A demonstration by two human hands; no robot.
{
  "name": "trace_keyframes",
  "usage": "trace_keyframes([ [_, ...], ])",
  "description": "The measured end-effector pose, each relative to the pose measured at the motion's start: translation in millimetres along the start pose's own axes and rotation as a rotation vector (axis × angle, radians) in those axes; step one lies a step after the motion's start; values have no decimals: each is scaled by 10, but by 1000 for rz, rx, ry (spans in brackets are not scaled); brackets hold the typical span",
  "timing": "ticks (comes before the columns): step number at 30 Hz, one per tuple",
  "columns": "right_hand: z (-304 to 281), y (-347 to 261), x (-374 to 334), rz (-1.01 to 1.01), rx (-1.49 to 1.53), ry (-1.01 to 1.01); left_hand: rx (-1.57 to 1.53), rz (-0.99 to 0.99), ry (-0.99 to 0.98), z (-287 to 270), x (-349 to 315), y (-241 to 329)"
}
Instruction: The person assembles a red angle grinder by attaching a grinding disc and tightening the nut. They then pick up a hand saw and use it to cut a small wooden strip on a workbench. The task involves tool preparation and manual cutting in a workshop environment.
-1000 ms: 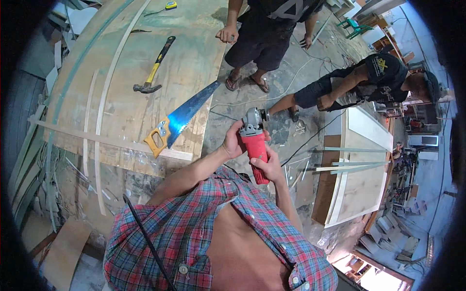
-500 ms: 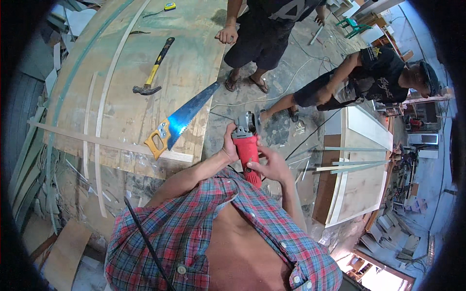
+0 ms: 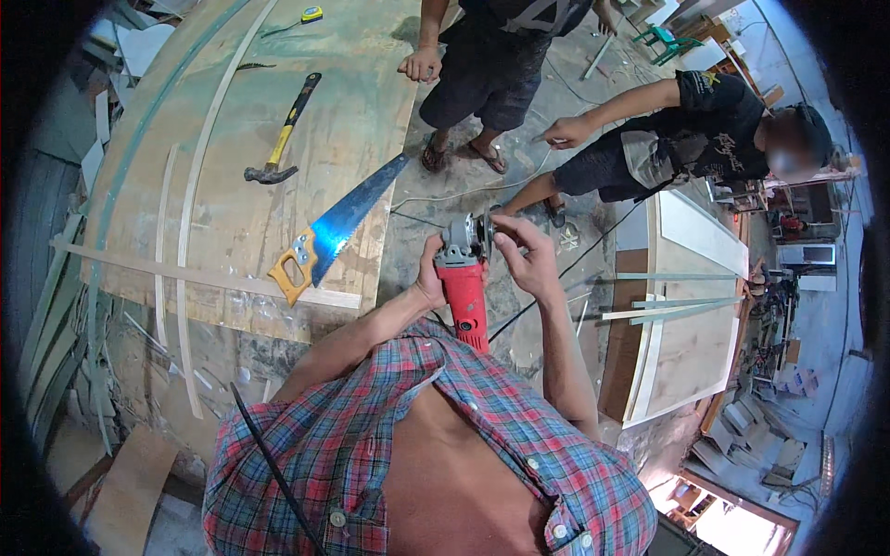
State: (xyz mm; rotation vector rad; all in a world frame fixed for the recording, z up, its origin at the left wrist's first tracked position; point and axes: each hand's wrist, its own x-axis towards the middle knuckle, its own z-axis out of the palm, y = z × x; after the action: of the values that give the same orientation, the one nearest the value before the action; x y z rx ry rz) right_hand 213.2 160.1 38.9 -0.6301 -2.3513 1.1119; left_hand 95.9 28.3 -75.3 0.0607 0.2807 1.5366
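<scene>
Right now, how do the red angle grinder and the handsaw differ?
The angle grinder is held in the left hand, with the right hand at its head; the handsaw lies on the wooden board, untouched. The angle grinder has a bulky red body and grey head; the handsaw has a long, flat, toothed blade and yellow handle. Both are tools with brightly coloured grips.

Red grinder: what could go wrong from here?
1. The bare right hand is at the working end of the red grinder; if it started, that hand could be cut.
2. Only the left hand clearly supports the tool, so it might slip.
3. A nearby co-worker wears open sandals; a dropped tool or flung debris could hurt.
</scene>
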Motion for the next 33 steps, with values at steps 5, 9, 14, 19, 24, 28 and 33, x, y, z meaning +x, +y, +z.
trace_keyframes([
  [5, 18, -7, 70, -130, -37, 43, 31, -7, 0, 35, -13, 51],
  [9, -2, -34, 103, -126, -19, 28, 48, 0, -15, 27, 2, 60],
  [14, -17, -102, 117, 15, -111, 10, 25, -15, -2, 27, 6, 39],
  [19, 29, 28, 147, 190, -58, -60, 15, -37, -6, 59, 7, 53],
  [24, -55, -89, 201, 193, -135, -100, 5, -30, 1, 65, 2, 59],
  [28, -116, -158, 131, 69, 2, -101, 21, -35, 60, 76, -1, 62],
  [33, -44, -139, 97, 118, 41, -111, 3, -40, 34, 53, -11, 25],
])
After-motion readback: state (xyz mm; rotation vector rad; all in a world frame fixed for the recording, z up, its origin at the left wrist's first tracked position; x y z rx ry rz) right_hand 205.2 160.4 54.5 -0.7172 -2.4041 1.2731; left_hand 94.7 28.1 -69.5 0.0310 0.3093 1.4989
